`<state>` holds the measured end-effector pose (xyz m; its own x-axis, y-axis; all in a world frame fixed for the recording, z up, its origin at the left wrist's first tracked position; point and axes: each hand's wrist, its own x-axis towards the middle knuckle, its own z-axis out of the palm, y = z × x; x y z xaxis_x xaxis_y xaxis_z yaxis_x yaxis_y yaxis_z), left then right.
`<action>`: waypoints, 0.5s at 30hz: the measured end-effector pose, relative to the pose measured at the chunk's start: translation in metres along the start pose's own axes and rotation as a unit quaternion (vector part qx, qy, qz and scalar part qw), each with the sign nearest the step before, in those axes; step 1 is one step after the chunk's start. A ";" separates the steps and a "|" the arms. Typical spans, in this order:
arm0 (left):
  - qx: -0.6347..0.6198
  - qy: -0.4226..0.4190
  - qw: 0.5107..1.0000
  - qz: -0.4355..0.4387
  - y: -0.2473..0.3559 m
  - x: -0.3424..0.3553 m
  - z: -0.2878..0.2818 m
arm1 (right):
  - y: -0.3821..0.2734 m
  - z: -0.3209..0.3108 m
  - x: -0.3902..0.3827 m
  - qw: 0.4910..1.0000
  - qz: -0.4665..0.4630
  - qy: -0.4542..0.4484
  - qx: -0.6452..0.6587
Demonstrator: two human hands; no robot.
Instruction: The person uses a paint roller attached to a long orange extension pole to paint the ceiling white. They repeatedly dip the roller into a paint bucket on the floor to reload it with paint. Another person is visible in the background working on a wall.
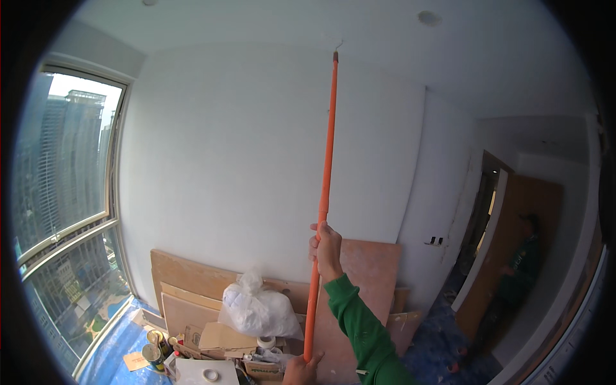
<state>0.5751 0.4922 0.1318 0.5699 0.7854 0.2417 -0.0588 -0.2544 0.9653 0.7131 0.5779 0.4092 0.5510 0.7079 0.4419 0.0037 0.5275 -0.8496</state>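
A long orange extension pole point(328, 147) rises from the lower middle toward the line where wall and ceiling meet. Its dark tip carries a thin bent wire like a roller frame point(339, 45); a roller cover cannot be made out against the white surface. My right hand point(326, 249), at the end of a green sleeve, is wrapped round the pole at mid-length, just below its collar. Lower down, my left hand point(301, 370) grips the bottom end of the pole, partly cut off by the lower edge of the view.
Boards point(359, 282) lean on the white wall point(237, 147). Before them lie a stuffed plastic bag point(260, 309), cardboard, cans point(153, 353) and tape rolls point(210, 374). Blue sheeting point(106, 356) covers floor by the window point(70, 147). A person point(523, 263) stands near a wooden door point(507, 224).
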 end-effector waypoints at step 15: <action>-0.022 -0.082 0.991 -0.101 0.113 0.040 0.000 | -0.045 -0.007 0.066 1.000 0.001 -0.005 -0.019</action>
<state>0.5915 0.4950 0.2501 0.6984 0.7152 0.0264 0.0367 -0.0726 0.9967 0.7555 0.5981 0.4744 0.5424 0.7137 0.4432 0.0347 0.5080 -0.8606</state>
